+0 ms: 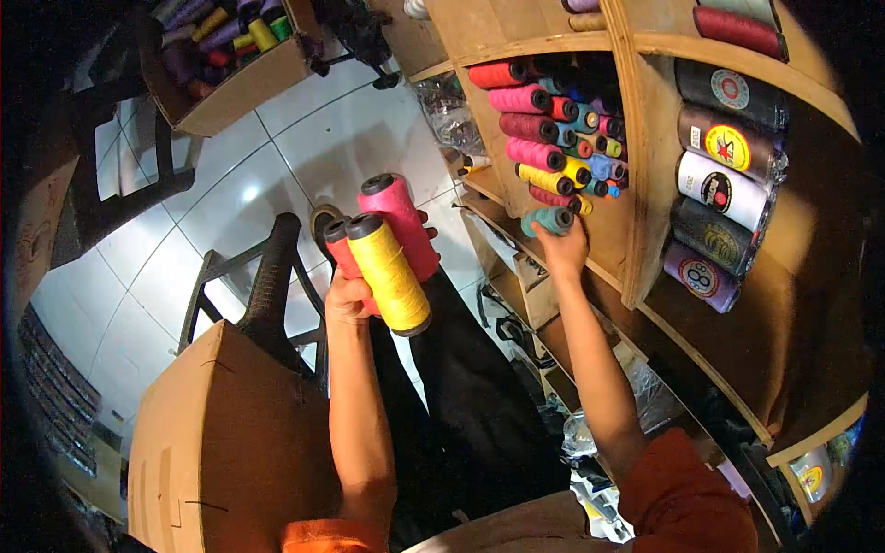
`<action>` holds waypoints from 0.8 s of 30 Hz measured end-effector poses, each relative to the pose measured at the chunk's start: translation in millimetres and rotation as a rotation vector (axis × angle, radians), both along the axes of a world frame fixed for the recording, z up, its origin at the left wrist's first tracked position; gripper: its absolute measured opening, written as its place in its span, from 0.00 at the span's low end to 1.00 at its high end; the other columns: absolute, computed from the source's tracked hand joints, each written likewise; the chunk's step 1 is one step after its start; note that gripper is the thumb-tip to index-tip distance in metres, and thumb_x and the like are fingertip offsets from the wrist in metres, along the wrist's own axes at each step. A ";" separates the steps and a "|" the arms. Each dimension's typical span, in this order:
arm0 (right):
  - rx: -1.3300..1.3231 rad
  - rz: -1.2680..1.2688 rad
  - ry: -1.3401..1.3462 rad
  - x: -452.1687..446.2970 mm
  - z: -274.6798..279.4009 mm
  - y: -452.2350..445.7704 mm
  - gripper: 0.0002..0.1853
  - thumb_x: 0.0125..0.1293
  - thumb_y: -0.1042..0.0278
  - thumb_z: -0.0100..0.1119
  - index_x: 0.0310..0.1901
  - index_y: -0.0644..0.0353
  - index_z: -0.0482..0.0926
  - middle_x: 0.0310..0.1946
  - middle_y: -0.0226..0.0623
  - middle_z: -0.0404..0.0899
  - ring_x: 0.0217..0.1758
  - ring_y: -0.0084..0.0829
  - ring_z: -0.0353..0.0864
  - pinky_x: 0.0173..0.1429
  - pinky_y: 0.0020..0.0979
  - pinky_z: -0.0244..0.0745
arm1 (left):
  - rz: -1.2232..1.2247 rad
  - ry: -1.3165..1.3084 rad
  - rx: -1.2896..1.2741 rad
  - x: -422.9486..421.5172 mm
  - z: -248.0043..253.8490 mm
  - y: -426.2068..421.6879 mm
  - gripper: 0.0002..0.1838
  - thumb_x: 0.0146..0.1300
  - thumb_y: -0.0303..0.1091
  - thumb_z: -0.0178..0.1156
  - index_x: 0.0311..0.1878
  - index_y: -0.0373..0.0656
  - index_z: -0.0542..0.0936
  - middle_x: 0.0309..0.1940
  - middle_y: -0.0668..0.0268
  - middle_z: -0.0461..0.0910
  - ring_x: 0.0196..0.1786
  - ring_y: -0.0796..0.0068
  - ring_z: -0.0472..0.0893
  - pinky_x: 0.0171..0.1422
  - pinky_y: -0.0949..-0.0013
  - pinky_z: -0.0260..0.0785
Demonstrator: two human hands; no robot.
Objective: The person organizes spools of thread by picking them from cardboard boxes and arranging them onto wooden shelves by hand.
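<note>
Three thread spools are bunched in my left hand (347, 300), over my lap: a yellow spool (395, 276) in front, a pink spool (407, 221) behind it, and a red spool (340, 249) partly covered by the yellow one. Fingertips show at the far side of the pink spool. At the shelf, my right hand (564, 249) is closed on a teal thread spool (542, 222), which lies on its side at the lower end of a stack. That stack holds pink spools (535, 154), a yellow-orange spool (544, 179) and several others in red, maroon and blue.
A wooden shelf divider (636, 184) stands right of the stack, with wrapped cones (721, 189) beyond it. At left are a cardboard box (230, 442) and a black plastic stool (267, 276). An open carton (235, 92) of spools sits at upper left above the tiled floor (304, 129).
</note>
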State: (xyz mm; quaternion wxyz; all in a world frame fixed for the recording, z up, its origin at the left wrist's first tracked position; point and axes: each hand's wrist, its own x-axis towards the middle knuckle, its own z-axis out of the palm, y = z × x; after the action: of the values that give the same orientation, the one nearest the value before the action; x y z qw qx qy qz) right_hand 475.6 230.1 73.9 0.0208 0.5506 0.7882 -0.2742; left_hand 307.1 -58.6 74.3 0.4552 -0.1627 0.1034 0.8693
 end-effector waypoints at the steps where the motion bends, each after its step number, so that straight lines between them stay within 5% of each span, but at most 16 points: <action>1: 0.101 -0.030 -0.060 -5.5 -0.4 -2.2 0.31 0.41 0.58 0.74 0.46 0.64 0.74 0.42 0.47 0.80 0.47 0.46 0.80 0.52 0.41 0.72 | -0.011 -0.003 -0.027 3.8 -5.2 -4.7 0.40 0.40 0.35 0.75 0.59 0.36 0.69 0.47 0.55 0.79 0.46 0.58 0.82 0.52 0.54 0.76; 13: 0.232 -0.073 -0.090 -10.4 -15.3 -2.5 0.29 0.42 0.61 0.74 0.46 0.62 0.75 0.43 0.48 0.80 0.47 0.48 0.80 0.52 0.42 0.73 | -0.091 -0.004 -0.095 12.4 -11.4 -10.9 0.38 0.40 0.34 0.74 0.57 0.34 0.70 0.47 0.55 0.79 0.45 0.59 0.82 0.51 0.55 0.76; 16: 0.340 -0.054 -0.144 -7.6 -17.8 -1.9 0.27 0.43 0.60 0.75 0.43 0.63 0.75 0.36 0.43 0.83 0.40 0.38 0.83 0.48 0.36 0.75 | -0.092 0.000 -0.099 10.7 -10.2 -8.7 0.38 0.40 0.34 0.74 0.57 0.34 0.70 0.47 0.55 0.79 0.45 0.59 0.82 0.51 0.55 0.76; 24: 0.295 -0.005 -0.329 -12.5 -9.0 -3.2 0.30 0.45 0.62 0.73 0.49 0.64 0.71 0.43 0.49 0.78 0.49 0.49 0.77 0.53 0.42 0.72 | -0.200 -0.017 -0.152 9.3 -10.7 -10.9 0.47 0.34 0.36 0.77 0.62 0.35 0.68 0.55 0.54 0.75 0.56 0.58 0.77 0.62 0.55 0.67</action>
State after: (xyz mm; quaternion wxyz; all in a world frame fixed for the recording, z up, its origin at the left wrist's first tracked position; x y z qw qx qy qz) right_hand 463.1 226.8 64.9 0.0677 0.5870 0.8043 -0.0622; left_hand 316.4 -69.5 63.6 0.5270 -0.1929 0.1807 0.8077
